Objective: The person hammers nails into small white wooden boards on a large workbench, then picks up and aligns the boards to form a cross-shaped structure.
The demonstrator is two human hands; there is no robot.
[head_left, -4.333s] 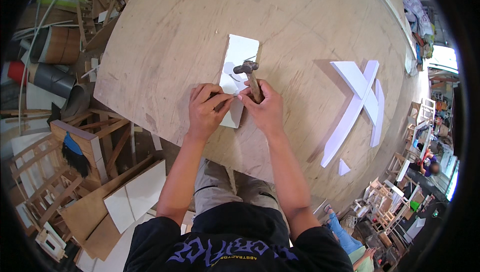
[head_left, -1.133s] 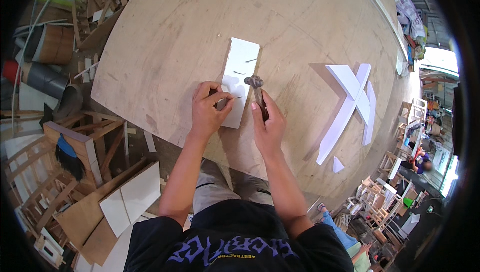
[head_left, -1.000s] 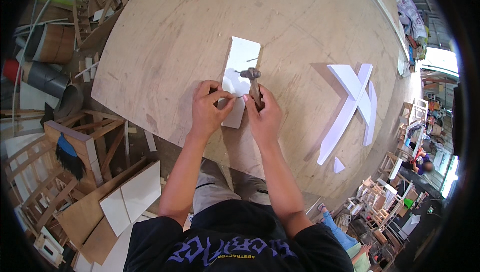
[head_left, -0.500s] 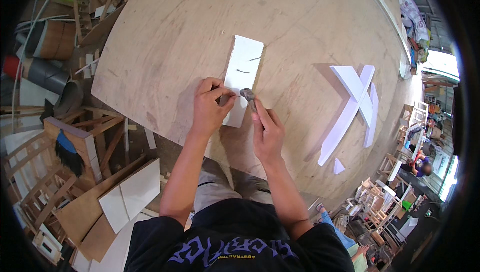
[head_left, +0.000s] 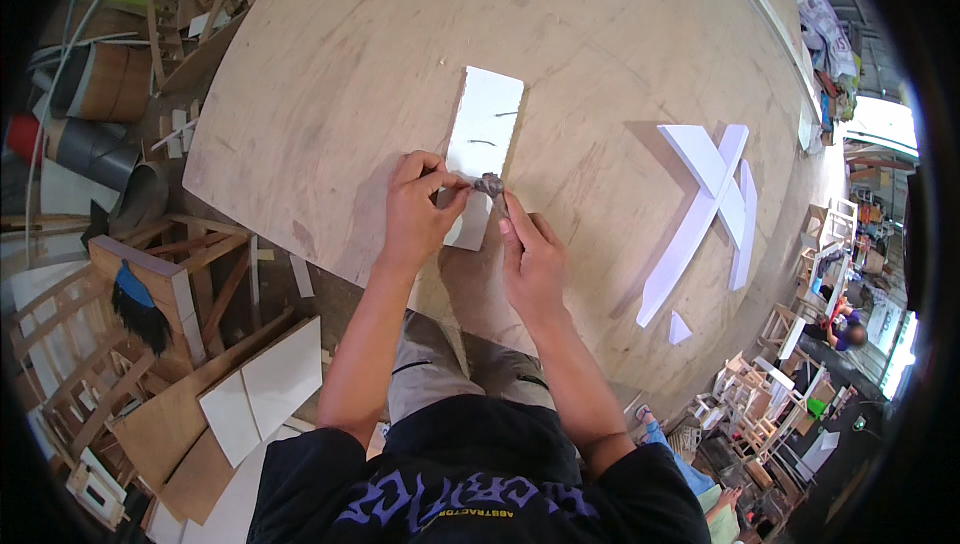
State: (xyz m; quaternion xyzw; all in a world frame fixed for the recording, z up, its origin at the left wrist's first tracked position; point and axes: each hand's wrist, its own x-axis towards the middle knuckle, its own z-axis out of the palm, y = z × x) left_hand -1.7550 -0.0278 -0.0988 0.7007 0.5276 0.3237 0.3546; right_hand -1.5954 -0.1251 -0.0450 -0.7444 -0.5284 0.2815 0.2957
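Observation:
A white rectangular board (head_left: 490,94) lies on the large wooden table. Two thin dark nail-like pieces (head_left: 482,142) show on its upper half. My left hand (head_left: 418,206) is closed over the board's left edge, thumb and forefinger pinching what looks like a nail, mostly hidden by the fingertips. My right hand (head_left: 533,254) wraps round the short handle of a hammer. The hammer's dark metal head (head_left: 489,184) is right at the left fingertips, above the board; whether it touches the nail I cannot tell.
To the right on the table (head_left: 330,74) lie crossed white strips (head_left: 690,219) and a small white triangle (head_left: 680,328). Left of the table stand a wooden frame with a blue-black brush (head_left: 138,306), leaning panels (head_left: 262,384) and rolled sheets (head_left: 95,154). People and furniture frames are at the far right.
The hammer head has shifted slightly left and up, closer to the pinching fingertips, and has turned a little. My left hand keeps its pinch in nearly the same place.

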